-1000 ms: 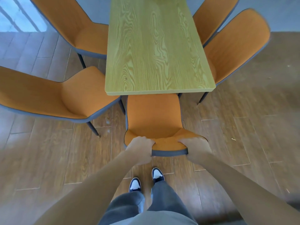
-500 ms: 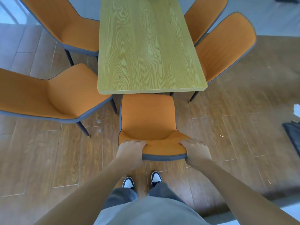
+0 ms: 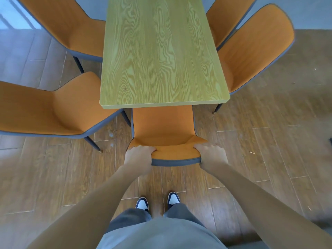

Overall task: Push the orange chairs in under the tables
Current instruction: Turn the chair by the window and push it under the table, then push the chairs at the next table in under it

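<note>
gripping the top edge of the near orange chair [image 3: 162,126], the left hand [image 3: 138,157] has its fingers curled over the left corner of the backrest, and the right hand [image 3: 212,155] wraps the right corner the same way, both arms reaching forward from the bottom of the view. this chair stands at the near short end of the wooden table [image 3: 161,51], its seat partly tucked beneath the tabletop edge while the backrest sits just clear of it on the near side. on the left, a second orange chair [image 3: 45,110] stands angled, its seat corner slipping under the table's near left corner. farther back on the left another chair [image 3: 71,27] has its seat meeting the table's long side. on the right, one chair [image 3: 255,51] leans in close along the table's long edge, with a further chair [image 3: 224,17] behind it at the far right. everything rests on a brown wood-plank floor [image 3: 269,150]. the person's two dark-and-white shoes [image 3: 142,203] stand side by side on the floor, near the chair's back.
</note>
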